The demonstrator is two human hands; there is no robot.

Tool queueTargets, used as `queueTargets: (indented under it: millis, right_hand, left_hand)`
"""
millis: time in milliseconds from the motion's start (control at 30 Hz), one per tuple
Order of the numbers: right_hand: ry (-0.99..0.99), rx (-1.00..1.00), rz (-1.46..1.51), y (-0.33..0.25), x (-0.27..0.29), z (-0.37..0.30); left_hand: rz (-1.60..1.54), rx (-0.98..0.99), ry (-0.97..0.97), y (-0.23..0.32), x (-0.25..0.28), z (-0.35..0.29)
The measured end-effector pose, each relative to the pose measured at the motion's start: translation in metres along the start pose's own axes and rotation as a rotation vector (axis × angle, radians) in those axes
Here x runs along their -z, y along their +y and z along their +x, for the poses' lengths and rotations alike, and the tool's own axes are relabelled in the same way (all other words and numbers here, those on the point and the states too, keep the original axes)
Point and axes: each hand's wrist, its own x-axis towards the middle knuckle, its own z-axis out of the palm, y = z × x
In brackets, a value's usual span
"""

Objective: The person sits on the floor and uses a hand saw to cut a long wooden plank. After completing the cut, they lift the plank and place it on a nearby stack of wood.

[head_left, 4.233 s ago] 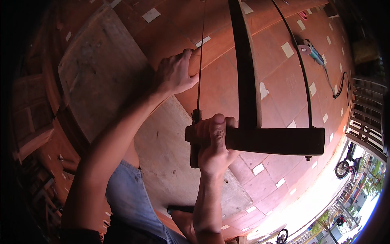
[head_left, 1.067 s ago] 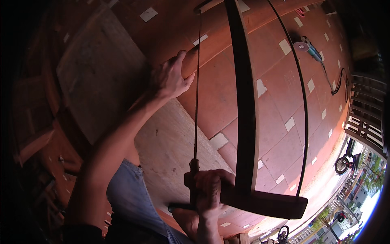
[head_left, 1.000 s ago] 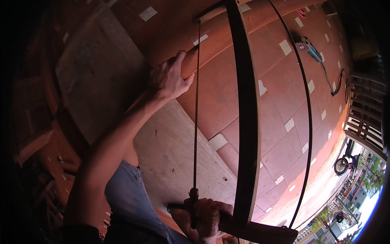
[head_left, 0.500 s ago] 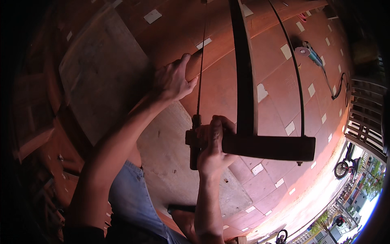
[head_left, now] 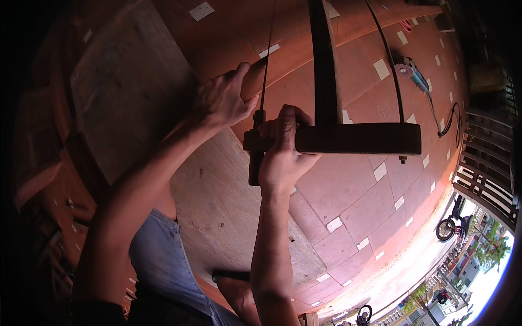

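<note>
A wooden frame saw [head_left: 364, 139] is in my right hand [head_left: 283, 157], whose fingers wrap round its near end beside the handle. From there its thin blade [head_left: 267, 70] runs away from me, with the long middle bar and the tension rod to its right. My left hand [head_left: 225, 100] grips a reddish-brown wooden plank [head_left: 302, 58] just left of the blade. The blade crosses the plank close to my thumb; the depth of any cut is too dark to see. Under my arms lies a worn wooden board [head_left: 217, 201].
An angle grinder [head_left: 416, 76] with its cord lies on the reddish tiled floor [head_left: 353, 206] to the right. Beyond it stands a slatted wooden piece [head_left: 489, 152]. A motorcycle [head_left: 448, 228] is parked outside in bright light. Dark wooden parts [head_left: 41, 182] stand at the left.
My right hand has pushed the saw forward, away from me, so the handle end is now close to my left hand. My left hand keeps its hold on the plank.
</note>
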Motion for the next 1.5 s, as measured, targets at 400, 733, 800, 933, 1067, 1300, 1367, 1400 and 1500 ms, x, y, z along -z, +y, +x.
queueTargets:
  millis: [400,733,800,933,1067,1300,1367,1400,1500]
  right_hand:
    - [-0.024,-0.083,-0.049,-0.054,0.081,-0.166]
    - [0.017,-0.018,-0.092,-0.005,0.000,-0.011]
    - [0.011,-0.027,-0.110,-0.010,0.004,-0.017]
    - [-0.040,-0.086,0.007,-0.033,0.054,-0.113]
    - [-0.076,-0.065,-0.085,-0.061,0.082,-0.166]
    - [0.014,-0.040,0.053,0.000,0.021,-0.048]
    - [0.033,-0.016,-0.066,-0.004,0.002,-0.006]
    - [0.030,-0.018,-0.076,-0.005,0.002,-0.007]
    - [0.041,-0.033,-0.134,-0.006,0.008,-0.022]
  left_hand:
    - [-0.050,0.070,-0.139,0.002,0.003,0.004]
    - [-0.037,0.044,-0.088,0.006,0.010,0.001]
    - [-0.073,0.006,-0.029,0.003,0.002,0.002]
    - [-0.060,0.020,-0.041,-0.010,-0.005,0.001]
    - [-0.059,0.032,-0.061,-0.004,-0.004,0.002]
    - [0.011,-0.034,0.041,-0.006,-0.006,-0.003]
    - [-0.014,-0.005,-0.056,0.005,0.003,0.004]
    - [-0.018,0.025,-0.108,0.005,0.009,0.001]
    - [-0.079,0.015,-0.100,0.002,0.003,-0.005]
